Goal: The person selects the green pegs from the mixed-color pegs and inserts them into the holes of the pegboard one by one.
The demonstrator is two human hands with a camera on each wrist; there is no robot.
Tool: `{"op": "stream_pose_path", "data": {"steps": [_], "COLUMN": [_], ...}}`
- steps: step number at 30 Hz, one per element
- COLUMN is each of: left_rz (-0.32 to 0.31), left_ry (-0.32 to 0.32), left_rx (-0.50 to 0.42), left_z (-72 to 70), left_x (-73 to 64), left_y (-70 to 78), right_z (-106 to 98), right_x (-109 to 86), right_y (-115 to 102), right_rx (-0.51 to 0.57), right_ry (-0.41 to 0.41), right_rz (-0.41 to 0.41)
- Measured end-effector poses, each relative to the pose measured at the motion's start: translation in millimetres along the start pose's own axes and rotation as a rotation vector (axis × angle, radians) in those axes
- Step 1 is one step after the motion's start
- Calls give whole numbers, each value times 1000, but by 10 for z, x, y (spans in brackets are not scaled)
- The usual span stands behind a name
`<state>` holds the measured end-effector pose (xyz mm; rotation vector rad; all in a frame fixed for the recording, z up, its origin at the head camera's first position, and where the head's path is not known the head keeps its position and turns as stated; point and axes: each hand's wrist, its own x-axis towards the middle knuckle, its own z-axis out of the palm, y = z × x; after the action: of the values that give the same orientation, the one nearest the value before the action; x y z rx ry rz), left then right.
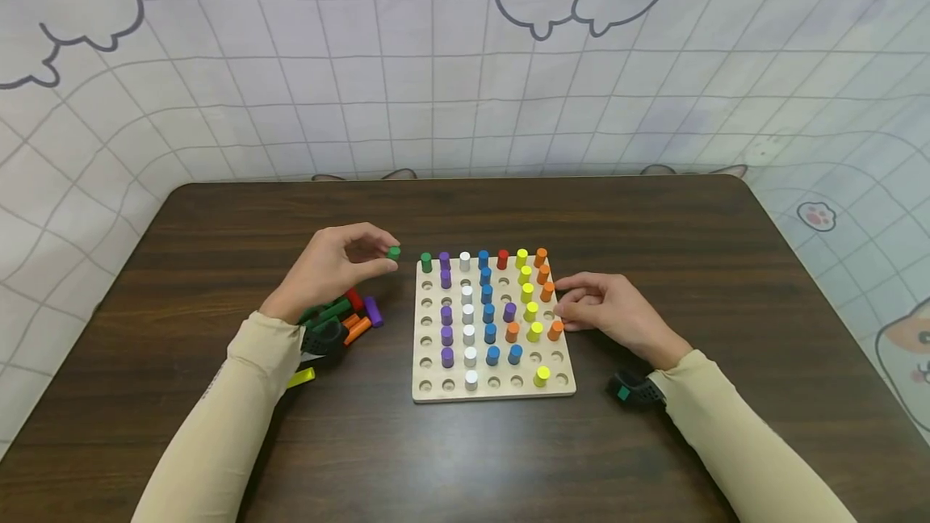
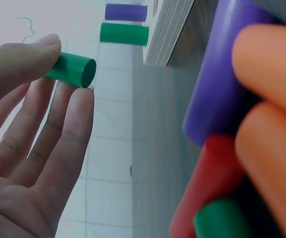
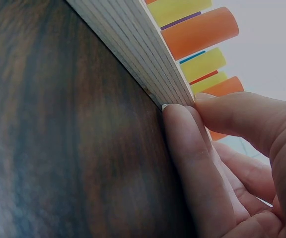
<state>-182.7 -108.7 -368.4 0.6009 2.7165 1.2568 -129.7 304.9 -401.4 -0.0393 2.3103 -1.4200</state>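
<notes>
Between thumb and fingertips my left hand (image 1: 330, 269) pinches a short green peg (image 2: 72, 68), held just off the back left corner of a wooden pegboard (image 1: 437, 374). Pegs stand in columns on the board: a lone green peg (image 1: 426, 262) at the back left, then purple, white, blue, red, yellow and orange ones. My right hand (image 1: 613, 309) grips the board's right edge, the thumb (image 3: 210, 101) at its upper edge and a finger (image 3: 182, 129) against its layered side. An orange peg (image 1: 555, 330) stands close to those fingers.
Left of the board, partly under my left wrist, lie loose pegs: purple (image 1: 373, 311), red (image 1: 354, 299), orange (image 1: 358, 331), green (image 1: 330, 315) and yellow (image 1: 301, 378). Everything rests on a dark wooden table (image 1: 465, 466) backed by a white gridded cloth (image 1: 450, 103).
</notes>
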Motion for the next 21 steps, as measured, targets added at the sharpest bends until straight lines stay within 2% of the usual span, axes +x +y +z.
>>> {"op": "stream_pose_path", "data": {"steps": [9, 21], "left_rz": [6, 24], "left_ry": [-4, 0], "left_rx": [-63, -89], "left_z": [155, 294], "left_x": [67, 96], "left_y": [20, 19], "right_z": [20, -2], "right_x": [-4, -21], "right_y": [2, -19], "right_rx": [6, 7], "right_ry": [-3, -4], "right_rz": [-12, -11]}}
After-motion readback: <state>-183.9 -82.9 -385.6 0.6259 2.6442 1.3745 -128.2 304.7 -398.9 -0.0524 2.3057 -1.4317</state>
